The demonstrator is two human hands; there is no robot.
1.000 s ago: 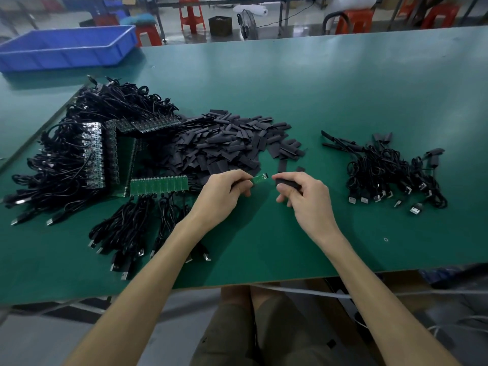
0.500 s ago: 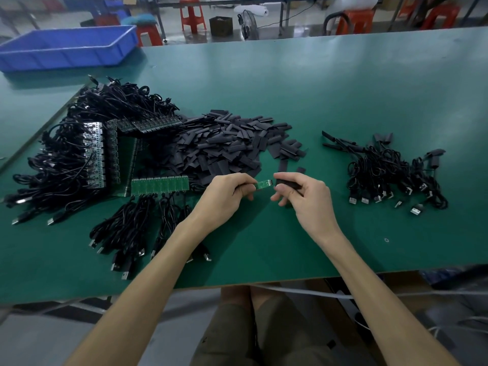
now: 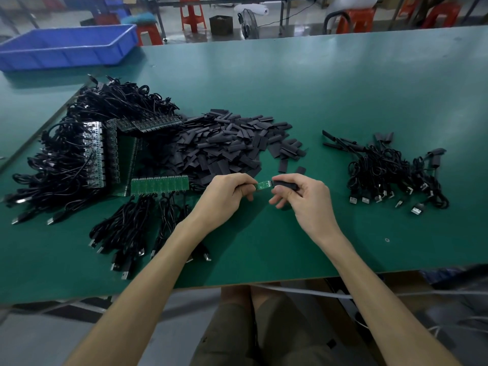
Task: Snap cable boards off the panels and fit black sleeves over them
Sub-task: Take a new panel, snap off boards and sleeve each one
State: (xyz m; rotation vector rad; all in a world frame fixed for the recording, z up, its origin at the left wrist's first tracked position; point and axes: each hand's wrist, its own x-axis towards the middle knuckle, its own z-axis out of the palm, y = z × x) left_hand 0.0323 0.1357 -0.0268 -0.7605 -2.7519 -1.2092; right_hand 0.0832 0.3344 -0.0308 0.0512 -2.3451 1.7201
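Board grip: the left hand (image 3: pixel 227 196) pinches the small green cable board (image 3: pixel 264 185) by its left end, fingers curled round it. The board's right end sticks out bare.
Sleeve grip: the right hand (image 3: pixel 306 200) pinches one black sleeve (image 3: pixel 285 184) between thumb and fingers. Its mouth is right at the board's free end. I cannot tell whether it overlaps the board yet.
Board handling: probably light, thin and stiff. It is best held by its edges at the cable end, away from the contacts.
Sleeve handling: likely a soft, flattened tube, so a gentle squeeze on its edges should open the mouth.
Hand pose: the hands face each other just above the table (image 3: pixel 330 107), with the forearms converging from the near edge.
Surroundings: a panel (image 3: pixel 159 184) of unsnapped boards lies to the left, the sleeve pile (image 3: pixel 224 143) just beyond the hands, and the sleeved cables (image 3: pixel 390 175) to the right.
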